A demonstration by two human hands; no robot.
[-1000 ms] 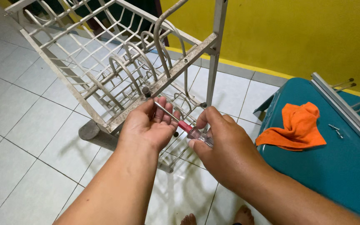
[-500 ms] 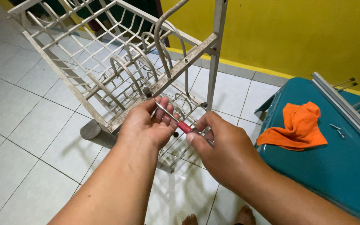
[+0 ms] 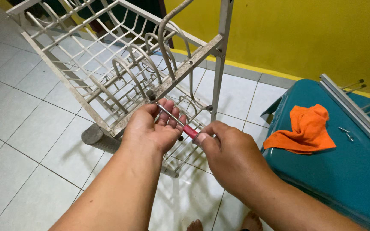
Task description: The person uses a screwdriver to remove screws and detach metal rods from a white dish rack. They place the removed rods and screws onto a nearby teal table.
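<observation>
Rt hand (image 3: 232, 156) is closed around the red handle of a screwdriver (image 3: 180, 124), thumb pressed on the handle's front end. Shaft runs up-left from it, tip meeting a dark screw head on the angle rail of the white wire rack (image 3: 108, 72), so the tool lines up with the fastener. Lt hand (image 3: 153, 128) sits just left of rt hand, fingers curled over the shaft and the rack's lower edge; judged as steadying both against slip. Rack lies tilted on the tiled floor (image 3: 18, 128), beyond both hands; paint is worn, rust shows on the rail.

Right of rt hand: teal case (image 3: 339, 179), flat lid used as a bench. On it an orange cloth (image 3: 307, 128), crumpled, and small loose screws (image 3: 345, 132) beside the cloth, kept off the floor. Metal rails (image 3: 356, 111) lie along its far edge. No labels or signs legible. Yellow wall (image 3: 300, 38) behind.
</observation>
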